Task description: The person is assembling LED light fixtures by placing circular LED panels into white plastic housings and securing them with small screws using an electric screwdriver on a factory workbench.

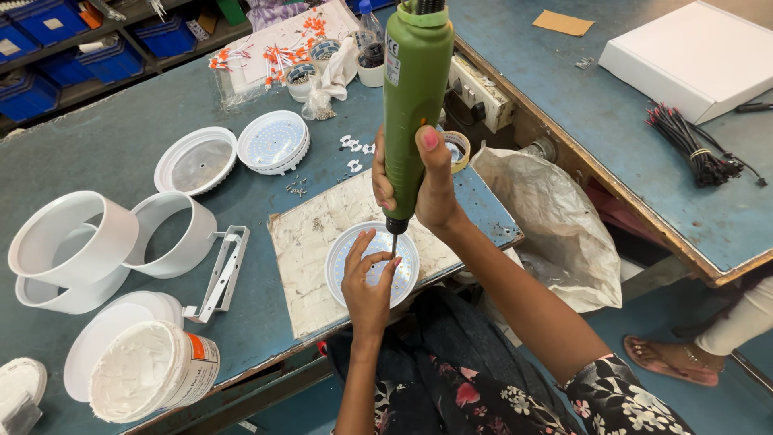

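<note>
My right hand (431, 184) grips a green electric screwdriver (414, 89) held upright, its bit pointing down onto a round white lamp plate (407, 274). That plate lies on a worn white board (310, 242) at the bench's front edge. My left hand (366, 282) rests on the plate, fingers pinched around the bit tip, steadying something too small to make out.
Left of the board lie a white metal bracket (223, 272), white ring housings (72, 238), a tub of white paste (153, 370) and two round plates (274, 141). Loose screws (296, 188) and a tape roll (459, 147) sit nearby. A woven sack (555, 217) hangs at the right.
</note>
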